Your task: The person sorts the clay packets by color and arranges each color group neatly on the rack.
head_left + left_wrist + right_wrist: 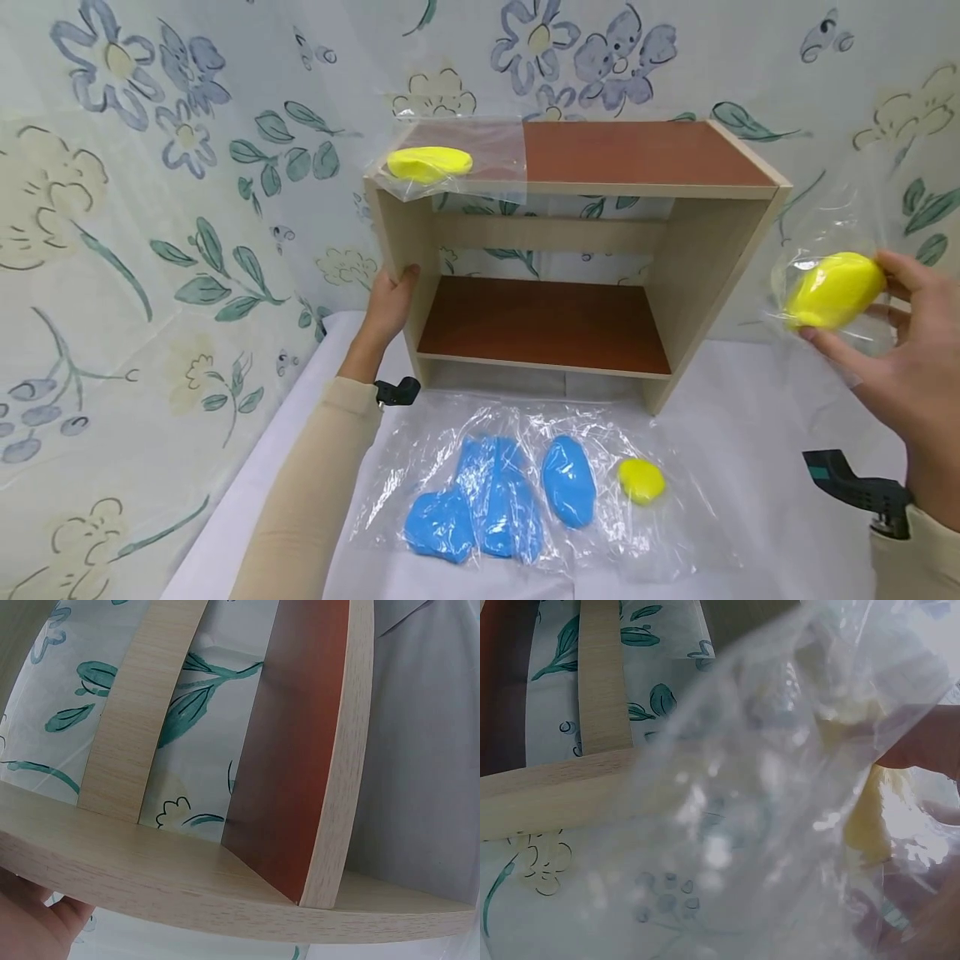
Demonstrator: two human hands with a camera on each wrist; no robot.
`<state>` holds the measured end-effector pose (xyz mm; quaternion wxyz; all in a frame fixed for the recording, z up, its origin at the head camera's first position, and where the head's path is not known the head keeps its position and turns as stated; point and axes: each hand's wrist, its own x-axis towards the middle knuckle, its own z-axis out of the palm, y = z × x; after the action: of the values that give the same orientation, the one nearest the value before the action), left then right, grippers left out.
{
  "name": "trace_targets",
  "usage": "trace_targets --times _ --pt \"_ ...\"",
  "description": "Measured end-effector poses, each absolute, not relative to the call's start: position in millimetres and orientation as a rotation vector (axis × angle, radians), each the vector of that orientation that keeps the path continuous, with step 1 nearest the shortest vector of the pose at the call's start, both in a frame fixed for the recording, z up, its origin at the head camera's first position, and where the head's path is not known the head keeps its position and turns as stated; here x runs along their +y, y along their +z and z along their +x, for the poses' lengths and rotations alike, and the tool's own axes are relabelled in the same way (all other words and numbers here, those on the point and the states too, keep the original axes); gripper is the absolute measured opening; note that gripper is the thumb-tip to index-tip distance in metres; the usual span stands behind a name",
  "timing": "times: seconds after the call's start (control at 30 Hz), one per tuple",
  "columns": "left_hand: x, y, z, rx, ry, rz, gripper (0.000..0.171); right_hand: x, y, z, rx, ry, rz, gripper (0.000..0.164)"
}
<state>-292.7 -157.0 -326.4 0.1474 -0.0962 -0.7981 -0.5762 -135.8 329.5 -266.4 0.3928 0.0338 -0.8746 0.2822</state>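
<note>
A small wooden shelf unit point(543, 325) with reddish-brown boards stands against the patterned backdrop. My left hand point(390, 304) holds its left side panel from outside, with the thumb at the front edge; the other fingers are partly hidden. To the right of the unit, my right hand point(915, 333) pinches a smooth yellow lump point(836, 290) through its clear plastic bag point(832, 217), held up in the air. In the right wrist view, the loose plastic point(727, 825) covers much of the picture. On the top board's left end lies another bagged yellow lump point(429, 163).
In front of the unit, clear plastic point(675, 533) lies on the white cloth point(757, 467). Under or inside it are several blue lumps point(498, 500) and a small round yellow one point(641, 481). Floral fabric point(225, 250) hangs behind and to the left.
</note>
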Motion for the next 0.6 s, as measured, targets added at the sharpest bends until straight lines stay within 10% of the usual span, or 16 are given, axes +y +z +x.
trace_targets --times 0.6 --pt "-156.6 -321.1 -289.0 -2.318 -1.660 -0.299 0.053 320.5 -228.7 -141.2 -2.084 0.721 0.163 0.083"
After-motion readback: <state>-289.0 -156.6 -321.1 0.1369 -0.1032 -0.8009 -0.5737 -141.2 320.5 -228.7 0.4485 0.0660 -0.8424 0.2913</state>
